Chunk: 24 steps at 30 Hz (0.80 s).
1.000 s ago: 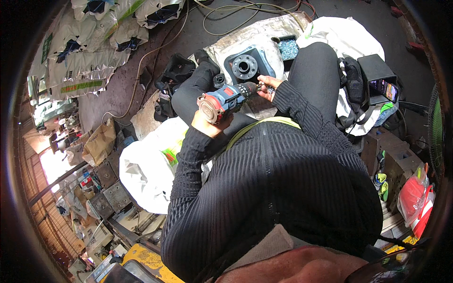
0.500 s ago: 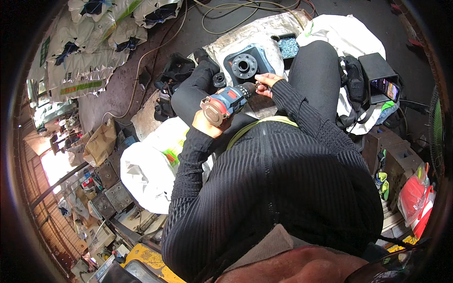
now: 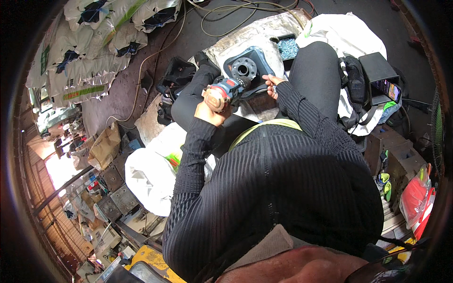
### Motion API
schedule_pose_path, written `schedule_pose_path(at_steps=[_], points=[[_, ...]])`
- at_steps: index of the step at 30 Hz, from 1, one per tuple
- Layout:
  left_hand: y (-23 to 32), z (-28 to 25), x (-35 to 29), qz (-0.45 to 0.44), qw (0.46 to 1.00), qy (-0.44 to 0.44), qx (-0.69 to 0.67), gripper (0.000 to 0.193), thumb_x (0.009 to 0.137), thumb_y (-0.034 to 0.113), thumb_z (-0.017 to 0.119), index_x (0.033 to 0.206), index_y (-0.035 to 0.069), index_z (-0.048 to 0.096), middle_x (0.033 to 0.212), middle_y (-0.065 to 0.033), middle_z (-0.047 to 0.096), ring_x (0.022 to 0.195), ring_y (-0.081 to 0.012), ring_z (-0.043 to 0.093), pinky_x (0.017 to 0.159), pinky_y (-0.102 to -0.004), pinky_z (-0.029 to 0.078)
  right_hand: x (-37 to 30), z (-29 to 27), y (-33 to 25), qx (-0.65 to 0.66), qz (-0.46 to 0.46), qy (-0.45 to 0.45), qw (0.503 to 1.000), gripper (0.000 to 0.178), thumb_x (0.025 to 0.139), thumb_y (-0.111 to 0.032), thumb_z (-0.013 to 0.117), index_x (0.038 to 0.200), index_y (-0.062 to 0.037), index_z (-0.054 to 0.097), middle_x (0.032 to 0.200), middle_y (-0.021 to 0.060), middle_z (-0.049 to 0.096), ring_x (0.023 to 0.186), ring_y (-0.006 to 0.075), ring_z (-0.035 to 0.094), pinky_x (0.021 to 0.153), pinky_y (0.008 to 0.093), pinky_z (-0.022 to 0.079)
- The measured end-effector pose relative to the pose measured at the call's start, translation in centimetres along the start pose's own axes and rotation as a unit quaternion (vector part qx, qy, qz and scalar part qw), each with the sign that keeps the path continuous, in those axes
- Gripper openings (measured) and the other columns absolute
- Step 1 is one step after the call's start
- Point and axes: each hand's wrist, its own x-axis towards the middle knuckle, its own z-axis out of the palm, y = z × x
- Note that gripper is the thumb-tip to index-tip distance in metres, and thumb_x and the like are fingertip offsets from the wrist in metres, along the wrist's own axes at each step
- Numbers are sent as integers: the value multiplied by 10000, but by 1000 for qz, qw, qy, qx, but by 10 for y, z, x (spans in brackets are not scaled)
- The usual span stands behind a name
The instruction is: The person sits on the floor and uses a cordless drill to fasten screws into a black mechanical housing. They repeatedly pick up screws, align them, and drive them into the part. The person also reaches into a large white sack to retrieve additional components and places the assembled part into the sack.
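My left hand (image 3: 206,114) is closed round a cordless drill (image 3: 225,90), blue-grey with red parts. Its dark chuck points away from me and partly covers the near edge of a dark round flange (image 3: 244,67) with a ring of holes. Whether the drill touches the flange, I cannot tell. Beneath the flange lies a blue-grey square-edged part (image 3: 264,60) on pale sacking between my legs. To the right of the chuck, and apart from it, my right hand (image 3: 272,84) has its fingers pinched together; what they hold, if anything, is too small to make out.
Beyond my right hand, a black box (image 3: 288,48) holds many small bluish pieces. A dark open container (image 3: 175,73) lies by my left leg. At right a phone (image 3: 388,89) stands in a black box-like hood. Hoses (image 3: 231,8) coil on the floor ahead; wrapped bundles (image 3: 85,70) lie far left.
The drill has moved a little away from my right hand, its chuck now over the flange's near edge. My right hand has come off the drill's tip and shifted slightly right.
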Motion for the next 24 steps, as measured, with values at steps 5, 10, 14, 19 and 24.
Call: schedule_pose_path(at_steps=[5, 10, 14, 19, 24], points=[[-11, 5, 23, -100, 993, -24, -59, 517, 631, 232, 725, 1085, 69, 540, 982, -123, 617, 925, -255, 598, 823, -326, 458, 19, 9, -12, -174, -83, 66, 979, 293, 865, -318, 511, 1023, -100, 625, 618, -28, 461, 442, 64, 440, 380, 228, 388], [7, -2, 38, -113, 992, -58, -17, 502, 628, 244, 721, 1069, 71, 553, 931, -123, 634, 911, -258, 604, 802, -321, 453, 18, 33, -38, -260, -105, 124, 952, 381, 766, -404, 622, 941, -68, 656, 683, 34, 589, 584, 133, 541, 557, 261, 442], [-4, 6, 49, -120, 990, -69, -30, 481, 619, 236, 720, 1045, 75, 565, 925, -134, 632, 894, -268, 606, 788, -322, 458, 36, 35, -36, -324, -128, 122, 929, 500, 697, -470, 671, 951, -40, 648, 694, 43, 576, 551, 120, 486, 500, 240, 378], [14, -10, 68, -85, 990, -108, 30, 434, 605, 178, 697, 1010, 82, 574, 901, -146, 627, 878, -276, 606, 773, -329, 464, 58, 25, -25, -373, -120, 126, 911, 536, 693, -442, 685, 966, 16, 629, 876, 118, 646, 792, 188, 601, 737, 277, 453], [24, -13, 73, -101, 984, -136, 63, 405, 615, 158, 673, 1001, 80, 574, 901, -142, 627, 883, -285, 601, 775, -326, 466, 58, 25, -25, -372, -117, 98, 916, 533, 696, -445, 689, 940, 26, 632, 849, 96, 640, 787, 157, 582, 724, 267, 444]])
